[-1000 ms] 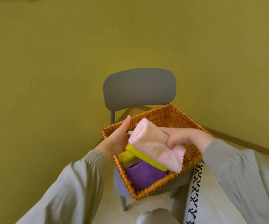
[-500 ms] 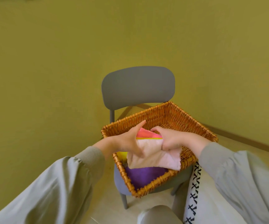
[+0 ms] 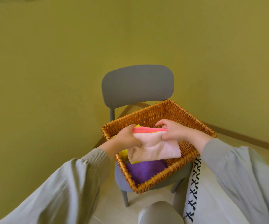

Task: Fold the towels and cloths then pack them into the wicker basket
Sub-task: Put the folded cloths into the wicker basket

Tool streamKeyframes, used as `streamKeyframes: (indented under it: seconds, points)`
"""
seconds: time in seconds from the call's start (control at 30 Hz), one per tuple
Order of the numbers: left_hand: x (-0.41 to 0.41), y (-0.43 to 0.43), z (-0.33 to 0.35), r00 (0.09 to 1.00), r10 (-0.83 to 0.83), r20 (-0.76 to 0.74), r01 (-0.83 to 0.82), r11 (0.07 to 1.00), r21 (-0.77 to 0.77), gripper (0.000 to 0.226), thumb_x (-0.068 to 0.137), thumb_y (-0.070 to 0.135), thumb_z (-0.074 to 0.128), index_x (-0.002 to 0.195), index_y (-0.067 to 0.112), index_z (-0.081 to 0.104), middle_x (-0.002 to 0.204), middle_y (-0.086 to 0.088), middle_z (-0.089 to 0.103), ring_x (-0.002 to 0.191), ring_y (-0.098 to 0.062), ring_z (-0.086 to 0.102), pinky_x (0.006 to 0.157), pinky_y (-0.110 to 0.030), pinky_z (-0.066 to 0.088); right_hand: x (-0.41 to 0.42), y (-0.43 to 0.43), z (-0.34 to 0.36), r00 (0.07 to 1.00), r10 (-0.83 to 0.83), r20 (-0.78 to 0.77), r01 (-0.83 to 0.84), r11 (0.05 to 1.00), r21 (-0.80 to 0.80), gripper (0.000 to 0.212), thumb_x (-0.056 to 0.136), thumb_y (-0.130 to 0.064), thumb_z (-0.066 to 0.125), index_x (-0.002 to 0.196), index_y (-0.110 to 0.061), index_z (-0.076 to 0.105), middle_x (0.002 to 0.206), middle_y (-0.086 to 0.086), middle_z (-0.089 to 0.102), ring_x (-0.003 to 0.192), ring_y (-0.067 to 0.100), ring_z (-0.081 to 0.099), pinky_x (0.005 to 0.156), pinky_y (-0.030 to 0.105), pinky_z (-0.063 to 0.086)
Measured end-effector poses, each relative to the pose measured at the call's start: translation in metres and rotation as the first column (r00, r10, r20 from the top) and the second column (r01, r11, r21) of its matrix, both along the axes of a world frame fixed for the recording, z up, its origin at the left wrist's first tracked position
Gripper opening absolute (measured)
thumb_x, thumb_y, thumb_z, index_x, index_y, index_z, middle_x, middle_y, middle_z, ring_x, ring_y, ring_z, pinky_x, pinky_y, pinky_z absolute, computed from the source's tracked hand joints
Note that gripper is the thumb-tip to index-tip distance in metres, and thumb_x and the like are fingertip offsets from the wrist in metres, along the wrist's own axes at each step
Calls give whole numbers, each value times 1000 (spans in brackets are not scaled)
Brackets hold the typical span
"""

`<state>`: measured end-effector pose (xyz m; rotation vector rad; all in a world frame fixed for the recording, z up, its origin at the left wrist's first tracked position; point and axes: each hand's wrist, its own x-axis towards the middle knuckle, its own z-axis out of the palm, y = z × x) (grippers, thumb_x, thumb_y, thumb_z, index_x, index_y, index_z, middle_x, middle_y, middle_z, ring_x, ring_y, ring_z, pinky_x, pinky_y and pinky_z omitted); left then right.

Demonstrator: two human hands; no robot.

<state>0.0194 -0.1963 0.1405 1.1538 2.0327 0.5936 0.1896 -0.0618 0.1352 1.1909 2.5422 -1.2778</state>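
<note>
Both hands are gripping a folded pale pink terry towel (image 3: 154, 148) over the rectangular woven wicker basket (image 3: 175, 113) on the grey chair (image 3: 137, 84): left hand (image 3: 127, 139) on its left edge, right hand (image 3: 172, 131) on its top right corner. A coral-pink cloth (image 3: 148, 130) sits just behind it, with a yellow cloth (image 3: 124, 153) and a purple cloth (image 3: 145, 170) lying in the basket's near corner.

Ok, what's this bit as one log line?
left grip: holds pink towel | right grip: holds same | purple cloth: in basket

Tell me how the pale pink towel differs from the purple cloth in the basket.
The pale pink towel is light; the purple cloth is dark. The left hand and right hand grip the pale pink towel; the purple cloth lies untouched on the bottom. Both are in the wicker basket.
</note>
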Motion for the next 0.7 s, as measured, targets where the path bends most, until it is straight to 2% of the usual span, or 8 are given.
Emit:
streamKeyframes:
  seconds: [0.2, 0.4, 0.47, 0.5, 0.53, 0.6, 0.63, 0.7]
  points:
    - [2, -11, -22, 931, 172, 323, -101, 970, -223, 72, 79, 14, 69, 143, 19, 36, 135, -8, 44, 120, -26, 49, 99, -38, 47, 0, -3, -32, 970, -240, -34, 226, 947, -228, 42, 80, -18, 64, 119, -29, 56, 112, 2, 54, 97, 20, 59, 77, 33, 52]
    - [10, -7, -23, 955, 85, 283, 43, 908, -416, 43, 87, 22, 57, 126, 6, 47, 114, -11, 57, 98, -25, 58, 82, -33, 50, -5, -2, -58, 966, -254, 53, 257, 908, -332, 33, 86, -20, 66, 118, -22, 60, 115, 4, 58, 103, 21, 56, 89, 33, 48]
    - [16, -8, -20, 976, -203, 75, 214, 861, -460, 43, 90, 31, 53, 128, 12, 44, 119, -11, 55, 98, -27, 57, 76, -32, 46, -10, -4, -65, 975, -208, 75, 221, 930, -294, 27, 88, -19, 63, 114, -25, 60, 120, 4, 58, 108, 23, 56, 95, 37, 47]
    - [18, -8, -21, 912, -392, -125, 286, 822, -493, 48, 90, 36, 53, 131, 14, 42, 125, -11, 52, 105, -28, 55, 78, -34, 44, -13, -6, -68, 980, -172, 94, 192, 945, -264, 27, 88, -19, 62, 114, -27, 59, 121, 4, 57, 109, 23, 55, 96, 38, 46]
    - [22, -11, -20, 765, -542, -348, 327, 792, -516, 53, 89, 41, 54, 134, 16, 41, 130, -10, 46, 114, -30, 50, 82, -36, 42, -17, -9, -71, 984, -137, 113, 160, 960, -230, 28, 88, -19, 61, 116, -27, 58, 122, 4, 56, 110, 23, 54, 96, 37, 45]
    - [31, -12, -21, 446, -628, -638, 385, 778, -497, 59, 87, 44, 59, 136, 17, 40, 130, -10, 40, 122, -31, 41, 89, -39, 40, -25, -17, -75, 987, -87, 133, 109, 979, -171, 30, 88, -21, 60, 117, -26, 56, 121, 4, 55, 106, 20, 53, 88, 32, 45]
    - [34, -11, -24, 395, -613, -685, 418, 783, -460, 56, 87, 43, 59, 134, 16, 43, 128, -10, 42, 120, -30, 42, 88, -38, 40, -28, -20, -79, 988, -70, 136, 90, 985, -145, 29, 88, -22, 59, 115, -26, 55, 121, 5, 55, 103, 20, 53, 85, 31, 45]
    - [38, -10, -30, 473, -637, -609, 454, 769, -451, 41, 92, 36, 54, 124, 11, 51, 122, -11, 53, 111, -30, 51, 79, -36, 42, -32, -27, -84, 986, -29, 165, 50, 991, -121, 29, 88, -25, 60, 115, -26, 51, 120, 6, 53, 102, 20, 51, 83, 33, 45]
